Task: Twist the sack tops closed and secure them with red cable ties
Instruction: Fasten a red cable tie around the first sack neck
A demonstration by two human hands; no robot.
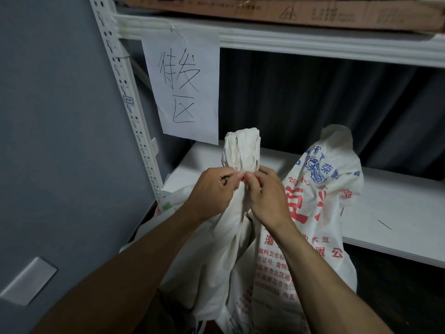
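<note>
Both hands pinch a thin red plastic cable tie [250, 178] between left hand [213, 189] and right hand [266, 196], wrapped round the twisted neck of the white woven plastic sack [242, 150] — soft, slippery, probably springy; grip the tie's tail just below the bunched top.

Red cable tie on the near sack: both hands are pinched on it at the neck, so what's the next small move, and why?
Probably pull the tie's free end to cinch it. The left hand and right hand both pinch the red cable tie at the twisted neck of the near sack, whose top is already bunched. Whether the tail is threaded is hidden by fingers. The printed sack behind still gapes open.
</note>
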